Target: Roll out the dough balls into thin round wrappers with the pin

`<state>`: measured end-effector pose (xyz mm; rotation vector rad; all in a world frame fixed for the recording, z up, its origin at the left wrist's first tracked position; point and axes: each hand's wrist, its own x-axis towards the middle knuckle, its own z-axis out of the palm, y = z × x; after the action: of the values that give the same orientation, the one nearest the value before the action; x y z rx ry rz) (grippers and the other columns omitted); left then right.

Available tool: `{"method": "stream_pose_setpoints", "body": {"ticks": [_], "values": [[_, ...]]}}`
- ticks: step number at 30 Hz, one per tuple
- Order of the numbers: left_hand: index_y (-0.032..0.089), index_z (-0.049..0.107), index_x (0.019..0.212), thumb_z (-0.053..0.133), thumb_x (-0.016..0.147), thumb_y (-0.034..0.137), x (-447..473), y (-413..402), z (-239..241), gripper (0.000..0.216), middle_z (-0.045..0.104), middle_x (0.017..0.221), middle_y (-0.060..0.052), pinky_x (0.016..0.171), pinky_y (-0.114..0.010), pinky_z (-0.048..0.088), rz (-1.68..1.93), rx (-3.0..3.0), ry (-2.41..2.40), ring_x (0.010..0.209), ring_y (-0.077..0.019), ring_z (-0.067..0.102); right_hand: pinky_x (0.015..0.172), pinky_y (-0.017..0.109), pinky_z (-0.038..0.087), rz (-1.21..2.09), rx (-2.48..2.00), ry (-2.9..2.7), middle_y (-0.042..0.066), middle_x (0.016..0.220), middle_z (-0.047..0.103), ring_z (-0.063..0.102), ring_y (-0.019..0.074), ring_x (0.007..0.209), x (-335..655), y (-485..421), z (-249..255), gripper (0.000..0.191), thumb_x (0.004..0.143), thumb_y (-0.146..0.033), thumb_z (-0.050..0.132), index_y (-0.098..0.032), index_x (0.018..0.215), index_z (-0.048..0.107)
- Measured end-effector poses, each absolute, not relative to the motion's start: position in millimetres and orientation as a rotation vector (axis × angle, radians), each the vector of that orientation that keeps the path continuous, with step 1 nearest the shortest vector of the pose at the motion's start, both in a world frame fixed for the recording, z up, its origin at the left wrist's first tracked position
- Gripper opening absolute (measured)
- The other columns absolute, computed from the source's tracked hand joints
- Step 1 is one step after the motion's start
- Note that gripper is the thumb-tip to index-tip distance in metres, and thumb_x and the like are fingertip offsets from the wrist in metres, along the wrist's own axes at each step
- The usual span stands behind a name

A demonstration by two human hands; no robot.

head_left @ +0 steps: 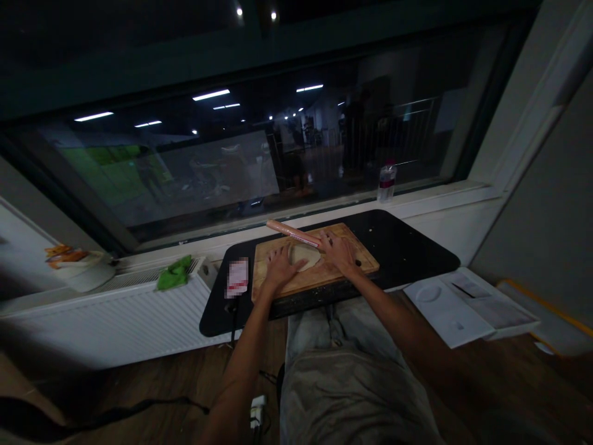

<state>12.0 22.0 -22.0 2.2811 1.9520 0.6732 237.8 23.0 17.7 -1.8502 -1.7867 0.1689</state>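
Beneath a dark window [319, 148], one black worktop [407, 250] bears one wooden cutting board [306, 283], set toward its left end. Two hands are seen over the board. One rolling pin [291, 232] is held near one end by the right hand [339, 253], its fingers curled over the wood; the other end is pointed past the board's far edge. By the left hand [278, 270] nothing is gripped: its fingers are spread, palm down. One flattened piece of dough [306, 254] is placed between the hands, touched at its near-left side by the left thumb. Both forearms are stretched forward from the near edge. Between the board and the worktop's left edge, one pixelated item [238, 277] is laid. Beyond the far edge, one bottle [387, 182] is stood on the sill [440, 198].
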Motion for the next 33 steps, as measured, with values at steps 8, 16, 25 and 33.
{"method": "stream_pose_setpoints", "body": {"ticks": [8,16,25,33], "values": [[0.014,0.069,0.141,0.08,0.091,0.074,22.6,40.6,-26.1,0.079,0.075,0.137,-0.022,0.115,-0.046,0.047,0.823,2.09,2.088,0.136,-0.0402,0.066,0.091,0.031,0.053,0.146,-1.829,-1.806,0.014,0.122,0.087,0.08,0.0285,0.117,238.9,19.6,19.6,0.062,0.123,-0.055,0.03,-0.021,0.136,0.08],[0.018,0.072,0.11,0.069,0.104,0.046,16.3,42.1,-31.4,0.029,0.08,0.113,-0.013,0.096,-0.038,0.052,1.011,1.952,2.117,0.112,-0.0294,0.074,0.091,0.031,0.053,0.156,-1.843,-1.806,0.014,0.123,0.087,0.081,0.0284,0.117,239.4,25.0,15.4,0.062,0.123,-0.053,0.029,-0.021,0.135,0.081],[0.022,0.069,0.104,0.053,0.107,0.024,14.9,35.5,-23.2,0.016,0.079,0.109,-0.009,0.094,-0.036,0.054,1.292,1.776,1.971,0.106,-0.0252,0.074,0.087,0.03,0.052,0.117,-1.86,-1.857,0.015,0.117,0.087,0.081,0.0264,0.107,240.9,29.5,8.3,0.06,0.123,-0.048,0.031,-0.019,0.129,0.084],[0.014,0.07,0.13,0.024,0.119,0.038,13.4,31.9,-13.0,0.053,0.074,0.134,-0.022,0.113,-0.048,0.051,1.485,1.597,2.181,0.129,-0.0341,0.068,0.093,0.031,0.054,0.062,-1.931,-1.848,0.015,0.119,0.087,0.08,0.0272,0.115,237.0,25.2,12.7,0.055,0.121,-0.049,0.038,-0.022,0.129,0.086]]}}
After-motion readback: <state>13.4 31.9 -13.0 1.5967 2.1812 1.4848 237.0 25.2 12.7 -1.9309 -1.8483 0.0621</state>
